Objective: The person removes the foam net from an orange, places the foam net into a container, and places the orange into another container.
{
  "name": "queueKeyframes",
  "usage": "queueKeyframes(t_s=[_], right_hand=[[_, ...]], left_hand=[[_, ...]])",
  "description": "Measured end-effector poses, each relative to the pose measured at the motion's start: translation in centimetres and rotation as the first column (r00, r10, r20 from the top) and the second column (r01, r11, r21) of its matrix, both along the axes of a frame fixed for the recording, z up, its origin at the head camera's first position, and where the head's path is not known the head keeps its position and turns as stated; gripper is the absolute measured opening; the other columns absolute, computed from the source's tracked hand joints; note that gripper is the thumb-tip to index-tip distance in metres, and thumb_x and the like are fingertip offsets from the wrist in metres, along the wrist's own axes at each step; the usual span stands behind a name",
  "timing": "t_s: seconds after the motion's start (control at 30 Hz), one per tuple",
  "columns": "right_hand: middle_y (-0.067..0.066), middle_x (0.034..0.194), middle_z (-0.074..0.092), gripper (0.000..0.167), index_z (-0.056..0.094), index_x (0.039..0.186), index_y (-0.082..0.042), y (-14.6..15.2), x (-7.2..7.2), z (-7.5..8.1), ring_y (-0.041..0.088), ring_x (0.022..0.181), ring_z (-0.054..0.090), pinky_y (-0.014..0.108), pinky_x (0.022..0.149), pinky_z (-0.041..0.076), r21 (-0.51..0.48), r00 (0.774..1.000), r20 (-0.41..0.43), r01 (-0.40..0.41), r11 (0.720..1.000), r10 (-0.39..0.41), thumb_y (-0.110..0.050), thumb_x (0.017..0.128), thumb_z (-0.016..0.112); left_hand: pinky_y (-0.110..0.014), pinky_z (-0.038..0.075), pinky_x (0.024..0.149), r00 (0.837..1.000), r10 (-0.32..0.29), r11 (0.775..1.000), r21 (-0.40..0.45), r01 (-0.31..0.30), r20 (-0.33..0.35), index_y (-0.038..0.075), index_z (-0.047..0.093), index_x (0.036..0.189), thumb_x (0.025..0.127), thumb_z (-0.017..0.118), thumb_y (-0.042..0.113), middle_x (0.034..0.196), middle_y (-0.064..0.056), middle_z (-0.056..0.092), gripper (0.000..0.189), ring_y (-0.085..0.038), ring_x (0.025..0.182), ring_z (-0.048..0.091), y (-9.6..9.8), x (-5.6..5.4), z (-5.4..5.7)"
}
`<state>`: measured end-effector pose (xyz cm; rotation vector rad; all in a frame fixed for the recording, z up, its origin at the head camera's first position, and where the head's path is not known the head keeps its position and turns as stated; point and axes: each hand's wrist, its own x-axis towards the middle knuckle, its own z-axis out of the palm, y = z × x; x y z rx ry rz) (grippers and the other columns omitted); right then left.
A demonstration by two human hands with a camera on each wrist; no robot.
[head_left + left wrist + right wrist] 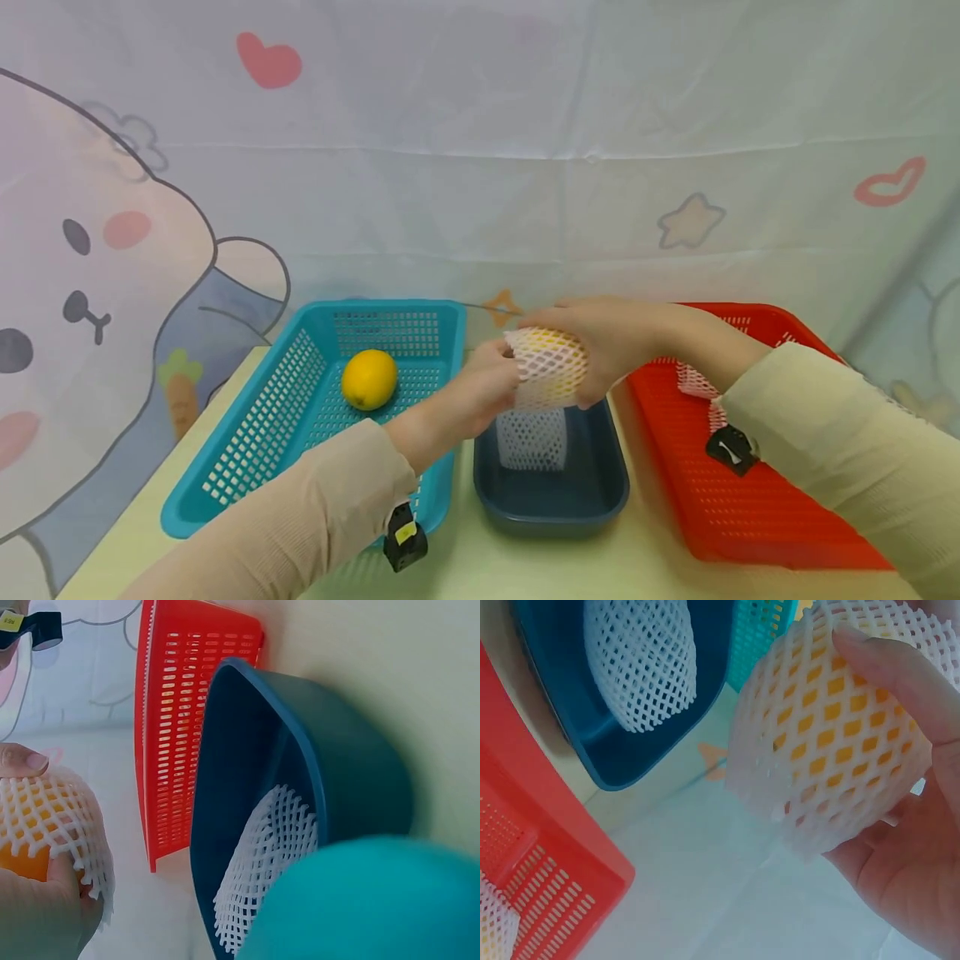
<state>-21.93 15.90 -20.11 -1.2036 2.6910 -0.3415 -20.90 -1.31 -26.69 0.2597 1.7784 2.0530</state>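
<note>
Over the dark blue bin, both hands are on a lemon in a white foam net sleeve. My right hand grips it round its right side, thumb laid across the mesh in the right wrist view. At the other end, the left hand pinches the edge of the foam net, its fingers tucked under the mesh where bare orange-yellow skin shows. An emptied-looking foam net lies inside the bin below.
To the left stands a teal basket with a bare lemon in it. A red basket sits to the right, holding netted fruit partly hidden by the right arm. A printed cloth hangs behind the table.
</note>
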Motion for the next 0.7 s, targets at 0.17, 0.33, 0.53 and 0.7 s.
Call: queueKeyframes(t_s=[0.17, 0.33, 0.53, 0.7], right_hand=[[-0.002, 0.108, 0.055, 0.077, 0.047, 0.132, -0.015, 0.6, -0.2, -0.2, 0.020, 0.095, 0.050, 0.030, 0.070, 0.049, -0.038, 1.000, 0.020, -0.020, 0.999, 0.020, -0.015, 0.063, 0.082], [-0.003, 0.106, 0.057, 0.074, 0.049, 0.131, -0.012, 1.1, -0.2, 0.0, 0.019, 0.093, 0.052, 0.030, 0.071, 0.050, -0.070, 0.999, 0.036, -0.016, 0.997, 0.019, -0.014, 0.065, 0.082], [-0.004, 0.107, 0.059, 0.071, 0.052, 0.130, -0.012, 1.6, -0.2, 0.1, 0.018, 0.093, 0.053, 0.029, 0.073, 0.050, -0.097, 1.000, 0.027, -0.011, 0.995, 0.014, -0.014, 0.066, 0.082], [-0.002, 0.104, 0.061, 0.066, 0.055, 0.129, -0.015, 1.9, -0.1, 0.2, 0.021, 0.090, 0.054, 0.029, 0.070, 0.051, -0.109, 0.996, 0.082, 0.052, 0.993, -0.043, -0.010, 0.068, 0.081]], left_hand=[[-0.035, 0.050, 0.082, 1.000, -0.014, 1.000, -0.003, 0.014, -0.003, -0.005, 0.038, 0.134, 0.088, 0.049, -0.007, 0.123, -0.018, 0.048, 0.048, -0.021, 0.096, 0.052, -0.1, 0.0, 0.0], [-0.040, 0.049, 0.086, 0.999, -0.030, 0.999, -0.035, 0.030, -0.019, -0.002, 0.038, 0.136, 0.089, 0.048, -0.006, 0.124, -0.018, 0.049, 0.048, -0.024, 0.099, 0.053, -0.2, -0.2, 0.1], [-0.041, 0.050, 0.086, 0.998, -0.048, 0.996, -0.077, 0.044, -0.052, -0.002, 0.042, 0.134, 0.090, 0.049, -0.001, 0.122, -0.017, 0.051, 0.044, -0.024, 0.099, 0.054, -0.6, -0.3, 0.1], [-0.043, 0.050, 0.086, 0.995, -0.071, 0.994, -0.094, 0.064, -0.075, -0.002, 0.041, 0.133, 0.091, 0.049, 0.002, 0.124, -0.018, 0.050, 0.043, -0.027, 0.102, 0.053, -1.1, -0.3, 0.0]])
